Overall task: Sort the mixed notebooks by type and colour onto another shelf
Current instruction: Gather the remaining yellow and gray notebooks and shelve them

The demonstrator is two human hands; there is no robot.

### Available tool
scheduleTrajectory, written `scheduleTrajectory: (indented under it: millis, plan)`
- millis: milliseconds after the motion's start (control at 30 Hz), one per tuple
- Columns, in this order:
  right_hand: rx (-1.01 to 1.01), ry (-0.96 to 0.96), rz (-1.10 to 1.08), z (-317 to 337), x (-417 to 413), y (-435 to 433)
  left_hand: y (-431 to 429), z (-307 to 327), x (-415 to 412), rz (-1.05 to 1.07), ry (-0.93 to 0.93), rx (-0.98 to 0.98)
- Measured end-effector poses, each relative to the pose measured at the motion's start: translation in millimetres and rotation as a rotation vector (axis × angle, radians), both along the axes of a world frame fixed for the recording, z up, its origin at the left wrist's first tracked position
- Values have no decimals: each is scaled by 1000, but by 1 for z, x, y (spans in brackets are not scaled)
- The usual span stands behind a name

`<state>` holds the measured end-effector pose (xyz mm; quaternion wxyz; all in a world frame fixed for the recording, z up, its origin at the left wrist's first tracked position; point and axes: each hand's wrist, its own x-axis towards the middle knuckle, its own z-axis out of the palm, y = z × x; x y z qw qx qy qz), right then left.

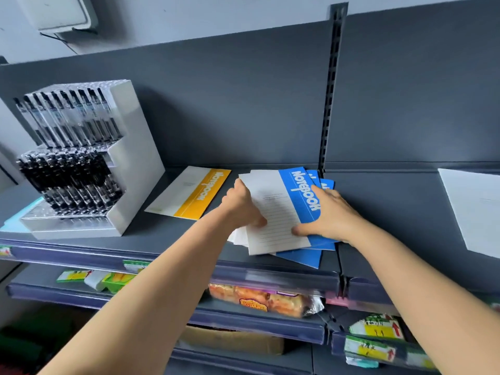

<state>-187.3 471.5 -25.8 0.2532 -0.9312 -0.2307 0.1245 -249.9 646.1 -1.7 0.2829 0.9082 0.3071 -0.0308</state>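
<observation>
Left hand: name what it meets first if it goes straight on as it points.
The left hand holds the edge of the blue notebook stack; straight on, it probably meets the grey back panel next, though depth is unclear.

Both bare arms stretch forward, nearly straight, and draw closer together toward the hands. The left arm [151,290] comes up from the lower left, and the left hand [240,204] grips the left edge of the blue notebooks [299,193], thumb laid on top. The right arm [422,282] comes in from the lower right. The right hand [331,215] lies flat on them, fingers straight, thumb stretched leftward.
</observation>
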Motion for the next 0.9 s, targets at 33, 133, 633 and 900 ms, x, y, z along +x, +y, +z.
scheduleTrajectory:
  millis: [33, 133, 633, 900]
  plan:
    - [-26, 3, -2, 1, -1, -1, 0, 0, 2, 20, 22, 5]
    - [-129, 23, 6, -1, -9, 3, -1, -1, 7, 80, -11, -36]
    - [284, -73, -237, 16, -4, -53, -34, 41, 10, -154, -502, -621]
    - [-225, -129, -557, 8, 39, -195, -145, 24, 55, -157, -397, -768]
